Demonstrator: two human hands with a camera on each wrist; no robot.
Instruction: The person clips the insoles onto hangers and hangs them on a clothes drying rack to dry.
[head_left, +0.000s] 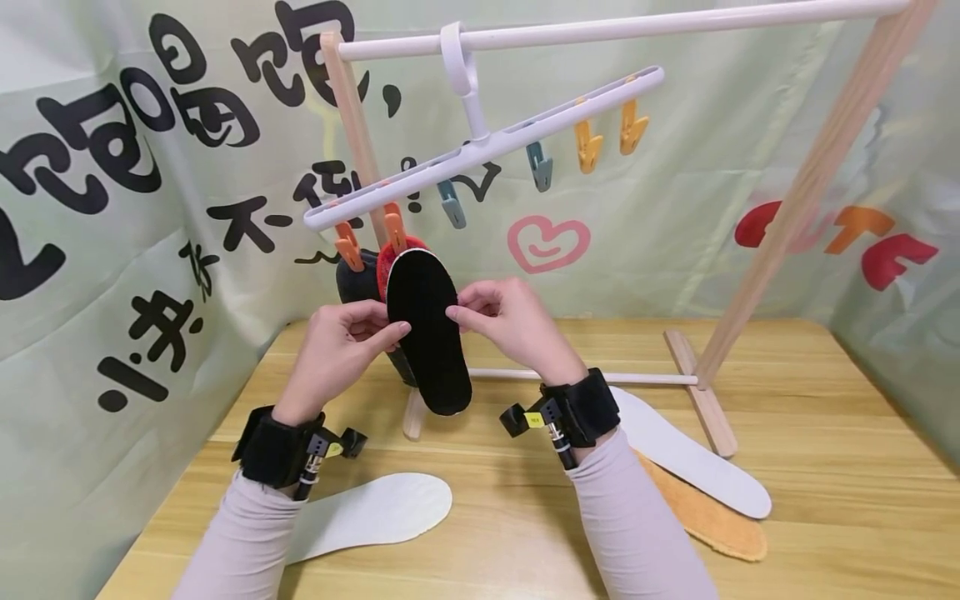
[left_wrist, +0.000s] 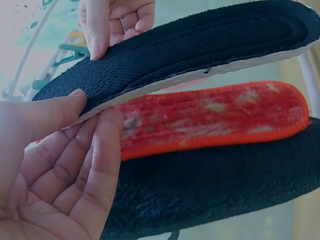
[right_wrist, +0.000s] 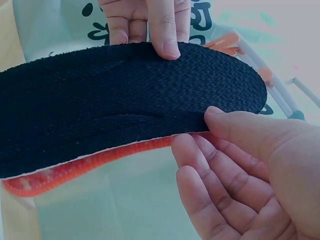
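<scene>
A black insole [head_left: 429, 342] with a pale underside is held upright below the left part of a white clip hanger [head_left: 480, 150]. My left hand [head_left: 341, 346] pinches its left edge between thumb and fingers, and my right hand [head_left: 517, 321] pinches the right edge. Just behind it hangs a red insole [left_wrist: 215, 117] with an orange rim, under an orange clip [head_left: 394, 227]. Beside that, a dark insole [head_left: 358, 282] hangs from another orange clip [head_left: 348, 247]. The black insole partly covers both in the head view.
The hanger tilts on the rack's white bar [head_left: 622, 29]. Blue clips [head_left: 539, 167] and yellow clips [head_left: 588, 148] hang along it without insoles. On the table lie a white insole [head_left: 382, 510] at left, and another white insole [head_left: 690, 454] over an orange insole [head_left: 708, 517] at right.
</scene>
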